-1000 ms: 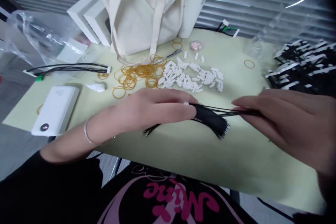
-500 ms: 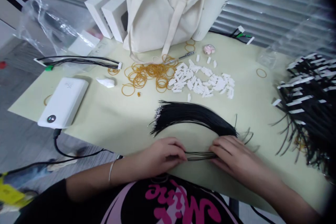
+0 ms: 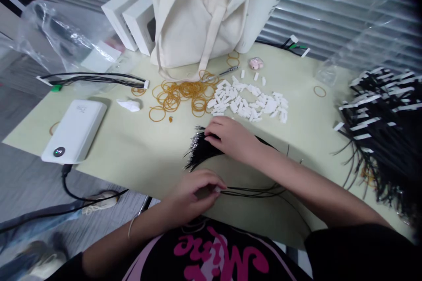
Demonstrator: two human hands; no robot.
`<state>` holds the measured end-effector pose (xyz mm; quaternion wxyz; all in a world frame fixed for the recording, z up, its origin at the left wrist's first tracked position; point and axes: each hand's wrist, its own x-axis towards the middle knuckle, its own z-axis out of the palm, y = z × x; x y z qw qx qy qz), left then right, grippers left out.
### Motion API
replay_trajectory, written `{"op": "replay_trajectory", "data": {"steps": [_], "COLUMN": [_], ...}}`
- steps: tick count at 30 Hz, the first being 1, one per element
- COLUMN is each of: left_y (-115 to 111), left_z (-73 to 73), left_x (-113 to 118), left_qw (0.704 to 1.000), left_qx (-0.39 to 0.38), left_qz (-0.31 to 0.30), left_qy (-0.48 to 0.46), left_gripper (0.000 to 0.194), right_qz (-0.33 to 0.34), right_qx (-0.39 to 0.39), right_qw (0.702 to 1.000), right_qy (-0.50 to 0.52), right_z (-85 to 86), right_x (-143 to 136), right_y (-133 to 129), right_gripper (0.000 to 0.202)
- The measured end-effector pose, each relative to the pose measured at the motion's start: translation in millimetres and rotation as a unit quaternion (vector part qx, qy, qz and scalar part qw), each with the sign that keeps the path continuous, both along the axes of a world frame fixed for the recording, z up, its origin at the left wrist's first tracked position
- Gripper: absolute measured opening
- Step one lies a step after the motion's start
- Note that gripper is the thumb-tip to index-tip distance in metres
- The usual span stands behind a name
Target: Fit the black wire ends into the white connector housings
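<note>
My left hand (image 3: 194, 193) sits near the table's front edge, thumb and forefinger closed on a small white connector (image 3: 217, 189). Several thin black wires (image 3: 252, 190) run from it to the right, passing under my right forearm. Above it, my right hand (image 3: 229, 137) reaches over the bundle of black wires (image 3: 201, 151), whose shiny metal tips fan out on the left. Its thumb and fingertips are curled in on wires near that tip end. The hand and forearm cover much of the bundle.
Beyond my hands lie a pile of white connectors (image 3: 244, 107) and orange rubber bands (image 3: 178, 94). A white power bank (image 3: 75, 131) stands left. Finished-looking wire harnesses (image 3: 379, 136) are heaped right. A canvas bag (image 3: 184, 26) and a bottle (image 3: 263, 9) stand behind.
My right hand has left the held wires and moved up and left onto the wire bundle's tip end. My left hand has stayed low, and the white connector now shows in it.
</note>
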<state>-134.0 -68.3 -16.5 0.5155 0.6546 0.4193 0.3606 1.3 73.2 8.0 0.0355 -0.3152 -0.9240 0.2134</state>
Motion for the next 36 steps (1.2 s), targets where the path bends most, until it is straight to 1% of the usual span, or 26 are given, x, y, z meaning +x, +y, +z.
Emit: {"op": "replay_trajectory", "data": {"steps": [4,8,14,20,26,29,31,34,36], "left_y": [-1.4,1.0,1.7,1.6,3.2,2.3,0.6,-2.0,-2.4], "left_z": [-2.6,-4.0,-6.6,-6.8,-2.2,-2.8,-4.9,-8.6,-9.6], "left_x": [-3.4,-4.7,-4.2,-2.6,-4.7,-4.8,-4.5,-4.4,-4.6], "left_qw": [1.000,1.000,1.000,1.000,0.999,0.999,0.998,0.993,0.993], "left_qx": [0.000,-0.002,-0.007,0.004,-0.019,-0.021,-0.037,-0.075,-0.075], "left_qz": [0.020,0.011,-0.002,0.014,0.027,0.030,0.040,0.069,0.070], "left_qy": [-0.022,-0.024,-0.011,-0.023,-0.018,-0.021,-0.028,-0.051,-0.052], "left_gripper": [0.015,0.016,0.017,0.015,0.017,0.016,0.017,0.027,0.030], "right_qz": [0.019,0.014,0.003,0.002,0.014,0.015,0.008,-0.020,-0.042], "right_qx": [-0.006,-0.009,-0.008,-0.001,0.017,0.026,0.027,0.020,0.009], "right_qw": [1.000,1.000,1.000,1.000,1.000,1.000,1.000,1.000,0.999], "right_qy": [-0.019,-0.019,-0.013,-0.009,-0.004,-0.009,-0.007,0.006,0.015], "right_z": [-8.5,-11.3,-11.7,-11.1,-12.2,-11.0,-10.0,-9.4,-9.1], "right_x": [-7.8,-6.9,-6.1,-5.4,-5.3,-7.3,-7.8,-6.3,-4.6], "right_y": [2.4,1.9,2.9,0.7,-1.3,-2.8,-4.0,-5.4,-6.0], "right_gripper": [0.018,0.019,0.020,0.018,0.022,0.022,0.022,0.021,0.019]}}
